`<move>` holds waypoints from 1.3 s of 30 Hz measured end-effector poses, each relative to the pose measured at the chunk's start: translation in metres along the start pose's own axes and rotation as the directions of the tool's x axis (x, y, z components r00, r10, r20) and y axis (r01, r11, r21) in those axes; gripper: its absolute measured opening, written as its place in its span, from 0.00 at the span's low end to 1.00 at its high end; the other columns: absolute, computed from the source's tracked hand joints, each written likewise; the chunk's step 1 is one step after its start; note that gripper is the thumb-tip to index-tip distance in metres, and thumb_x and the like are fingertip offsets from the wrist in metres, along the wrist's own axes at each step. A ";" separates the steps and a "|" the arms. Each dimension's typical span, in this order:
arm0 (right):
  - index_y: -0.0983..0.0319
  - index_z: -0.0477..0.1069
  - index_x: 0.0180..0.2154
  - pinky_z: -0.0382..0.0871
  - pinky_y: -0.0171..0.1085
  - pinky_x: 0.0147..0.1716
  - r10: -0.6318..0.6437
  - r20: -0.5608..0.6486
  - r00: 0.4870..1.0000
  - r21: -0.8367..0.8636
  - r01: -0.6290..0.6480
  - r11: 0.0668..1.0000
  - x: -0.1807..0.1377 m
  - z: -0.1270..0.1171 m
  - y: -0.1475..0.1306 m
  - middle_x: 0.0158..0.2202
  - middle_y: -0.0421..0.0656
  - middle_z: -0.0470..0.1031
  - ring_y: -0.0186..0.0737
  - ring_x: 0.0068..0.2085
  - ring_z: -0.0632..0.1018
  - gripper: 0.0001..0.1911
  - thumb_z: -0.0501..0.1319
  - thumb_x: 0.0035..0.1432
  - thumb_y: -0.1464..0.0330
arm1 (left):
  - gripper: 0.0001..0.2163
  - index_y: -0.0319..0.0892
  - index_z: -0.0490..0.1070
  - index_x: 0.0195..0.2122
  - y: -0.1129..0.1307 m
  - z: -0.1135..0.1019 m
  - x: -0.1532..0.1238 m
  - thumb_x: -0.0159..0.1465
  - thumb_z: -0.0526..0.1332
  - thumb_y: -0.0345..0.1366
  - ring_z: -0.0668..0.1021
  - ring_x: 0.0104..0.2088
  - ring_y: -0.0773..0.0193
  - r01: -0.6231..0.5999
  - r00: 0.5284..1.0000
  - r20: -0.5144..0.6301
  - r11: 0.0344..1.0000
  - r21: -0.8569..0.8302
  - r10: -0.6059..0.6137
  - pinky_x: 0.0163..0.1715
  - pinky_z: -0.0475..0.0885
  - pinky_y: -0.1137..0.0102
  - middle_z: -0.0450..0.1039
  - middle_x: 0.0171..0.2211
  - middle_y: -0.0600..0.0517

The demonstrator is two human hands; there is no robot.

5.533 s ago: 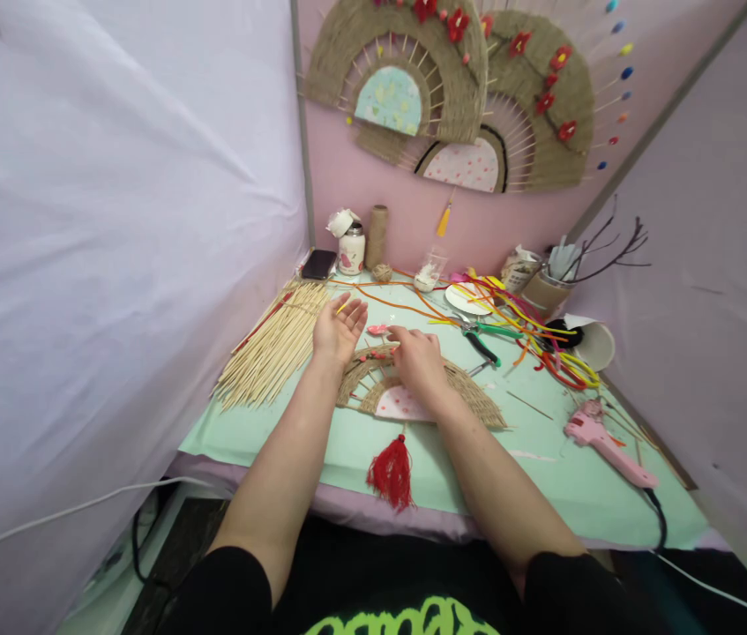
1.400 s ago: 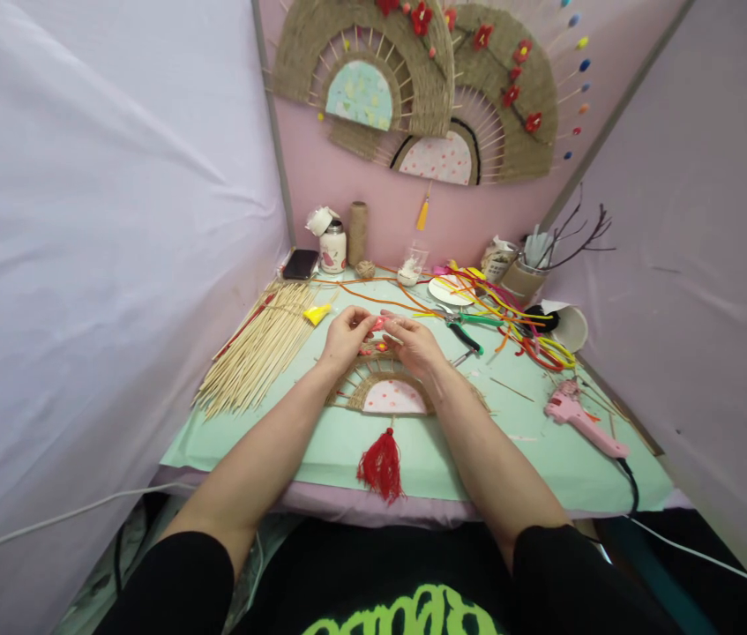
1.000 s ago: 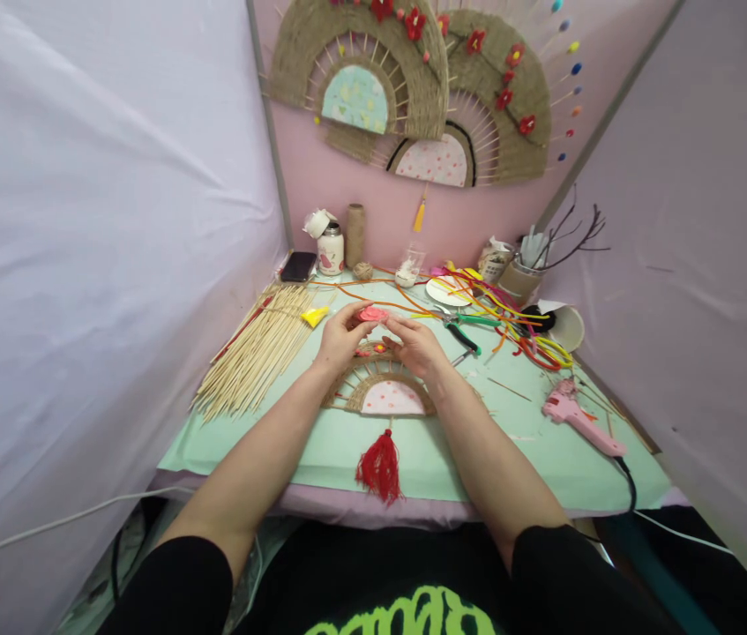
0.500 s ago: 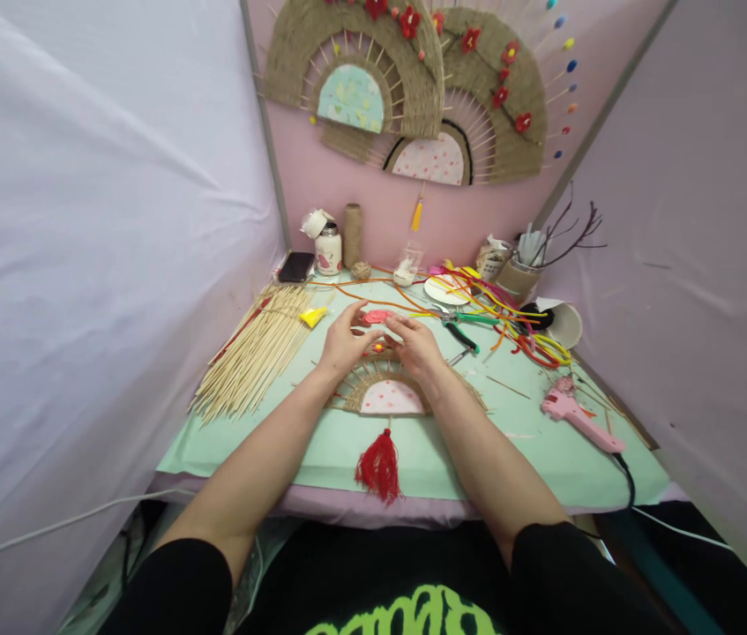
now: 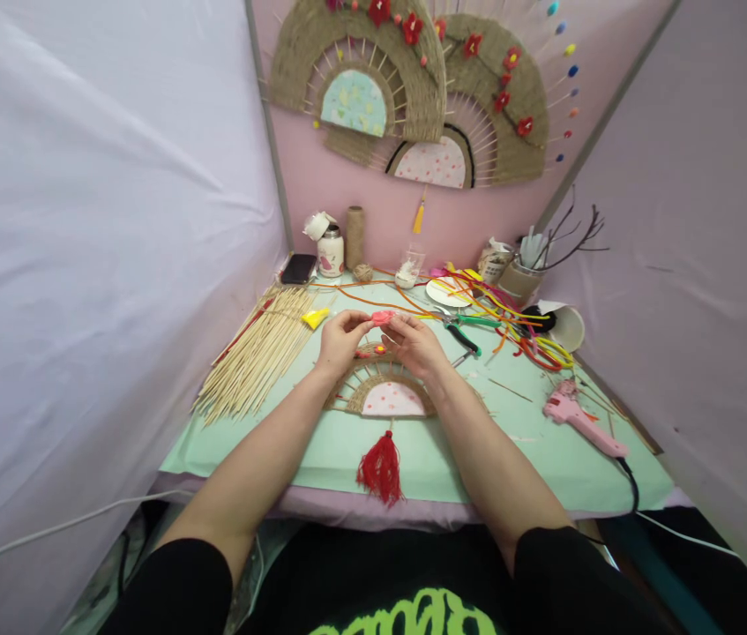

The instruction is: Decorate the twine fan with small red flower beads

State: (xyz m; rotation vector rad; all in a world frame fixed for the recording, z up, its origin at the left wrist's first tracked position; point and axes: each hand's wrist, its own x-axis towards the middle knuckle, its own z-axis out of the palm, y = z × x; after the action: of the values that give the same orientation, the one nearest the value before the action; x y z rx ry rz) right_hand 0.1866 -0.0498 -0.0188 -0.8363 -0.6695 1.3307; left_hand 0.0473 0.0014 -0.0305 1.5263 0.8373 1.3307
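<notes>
- My left hand (image 5: 339, 339) and right hand (image 5: 416, 346) meet over the surface (image 5: 320, 445). Both have their fingers curled in, and thumb and fingertips pinch a pink piece (image 5: 383, 317) between them.
- The pink piece sits up off the surface, just above the top rim of the fan (image 5: 383, 397), which lies flat under my wrists. The fan's tassel (image 5: 381, 467) hangs at the near edge.
- A jar (image 5: 330, 257) stands at the back left with something white and crumpled on top; I cannot see what is inside it.
- A clear cup (image 5: 406, 270) near the back wall holds white bits.
- A brown cup (image 5: 519, 280) at the back right holds pale sticks and dark twigs (image 5: 578, 238), which poke out towards the right.
- A paper cup (image 5: 568, 328) lies on its side by the pipe cleaners (image 5: 511, 319); what is in it is hidden.
- A plate (image 5: 444, 294) lies under the near ends of the pipe cleaners.
- The skewers (image 5: 260, 353) are heaped to my left, with a yellow piece (image 5: 316, 317) on their far edge.
- The cutters (image 5: 464, 337) lie just right of my right hand, and the glue gun (image 5: 578, 422) is well to the right.
- Half a second ago my fingers were spread, with a gap between my hands, and the pink piece showed flat beyond the fingertips. Now both hands have closed on it.
- Five and a half seconds ago my left palm was turned up and open, and my right hand lay on the fan.
</notes>
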 end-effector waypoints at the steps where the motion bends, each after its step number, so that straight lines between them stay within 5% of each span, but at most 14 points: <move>1: 0.58 0.72 0.26 0.68 0.35 0.39 0.000 0.006 1.000 -0.012 0.000 1.000 0.000 0.000 0.000 0.32 0.35 0.78 0.34 0.38 0.76 0.16 0.76 0.35 0.62 | 0.07 0.40 0.75 0.32 0.000 0.000 -0.001 0.55 0.67 0.37 0.77 0.34 0.64 -0.032 0.999 -0.005 0.998 0.049 0.032 0.38 0.72 0.67 0.77 0.31 0.51; 9: 0.59 0.71 0.26 0.68 0.36 0.40 -0.057 0.029 0.998 -0.155 0.060 0.986 -0.002 -0.001 0.002 0.33 0.37 0.77 0.36 0.40 0.77 0.14 0.73 0.41 0.61 | 0.04 0.41 0.74 0.31 -0.001 -0.004 -0.004 0.62 0.61 0.32 0.75 0.35 0.64 -0.362 0.929 0.067 0.860 0.358 0.363 0.35 0.70 0.69 0.74 0.31 0.50; 19: 0.59 0.70 0.27 0.70 0.36 0.38 -0.126 -0.009 0.992 -0.241 0.120 0.963 -0.002 0.001 0.006 0.32 0.38 0.75 0.35 0.37 0.76 0.13 0.70 0.44 0.60 | 0.06 0.43 0.63 0.29 -0.002 0.000 -0.002 0.63 0.54 0.28 0.69 0.34 0.62 -0.349 0.935 0.130 0.795 0.496 0.330 0.37 0.64 0.67 0.66 0.31 0.50; 22: 0.60 0.70 0.27 0.70 0.37 0.37 -0.240 -0.030 0.970 -0.395 0.209 0.895 0.002 -0.002 0.009 0.30 0.38 0.73 0.35 0.33 0.74 0.11 0.67 0.47 0.60 | 0.07 0.43 0.61 0.28 -0.002 0.001 -0.001 0.62 0.53 0.26 0.68 0.35 0.62 -0.288 0.956 0.094 0.839 0.461 0.277 0.38 0.63 0.66 0.64 0.30 0.51; 25: 0.60 0.69 0.27 0.68 0.38 0.35 -0.433 0.014 0.901 -0.644 0.340 0.686 0.005 -0.006 0.011 0.25 0.37 0.71 0.36 0.30 0.71 0.09 0.63 0.51 0.61 | 0.08 0.42 0.62 0.27 -0.003 0.002 0.001 0.60 0.54 0.24 0.67 0.35 0.63 -0.177 0.984 0.069 0.913 0.366 0.163 0.39 0.63 0.67 0.63 0.29 0.52; 28: 0.59 0.68 0.26 0.65 0.38 0.34 -0.542 0.097 0.835 -0.794 0.394 0.464 0.005 -0.009 0.010 0.25 0.38 0.71 0.37 0.29 0.70 0.09 0.60 0.54 0.61 | 0.07 0.41 0.64 0.26 -0.003 0.002 0.002 0.60 0.56 0.25 0.67 0.31 0.66 0.047 0.993 0.096 0.987 0.155 -0.062 0.35 0.63 0.70 0.63 0.26 0.54; 30: 0.59 0.68 0.26 0.65 0.38 0.34 -0.560 0.131 0.818 -0.826 0.402 0.395 0.004 -0.010 0.009 0.25 0.39 0.72 0.38 0.29 0.71 0.10 0.59 0.55 0.61 | 0.06 0.40 0.65 0.27 -0.003 0.001 0.002 0.61 0.56 0.27 0.67 0.28 0.68 0.246 0.959 0.167 0.966 -0.081 -0.230 0.31 0.62 0.72 0.65 0.26 0.55; 34: 0.59 0.69 0.27 0.66 0.38 0.35 -0.561 0.150 0.814 -0.834 0.409 0.371 0.003 -0.009 0.009 0.27 0.41 0.74 0.39 0.31 0.73 0.10 0.58 0.56 0.61 | 0.06 0.38 0.66 0.26 0.001 -0.002 0.003 0.60 0.60 0.26 0.70 0.28 0.71 0.500 0.862 0.337 0.744 -0.443 -0.378 0.28 0.65 0.76 0.68 0.28 0.53; 39: 0.60 0.72 0.27 0.66 0.39 0.37 -0.515 0.120 0.849 -0.782 0.400 0.477 0.004 -0.008 0.007 0.28 0.41 0.75 0.40 0.32 0.74 0.10 0.61 0.52 0.59 | 0.02 0.36 0.70 0.29 0.005 -0.008 0.005 0.60 0.62 0.26 0.75 0.32 0.68 0.594 0.804 0.447 0.585 -0.553 -0.393 0.33 0.72 0.73 0.72 0.32 0.48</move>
State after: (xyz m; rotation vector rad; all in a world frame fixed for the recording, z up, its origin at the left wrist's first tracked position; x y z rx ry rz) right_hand 0.1896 -0.0466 -0.0289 -1.3156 -1.3207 0.4088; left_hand 0.0397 0.0058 -0.0237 0.7662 0.4570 0.8123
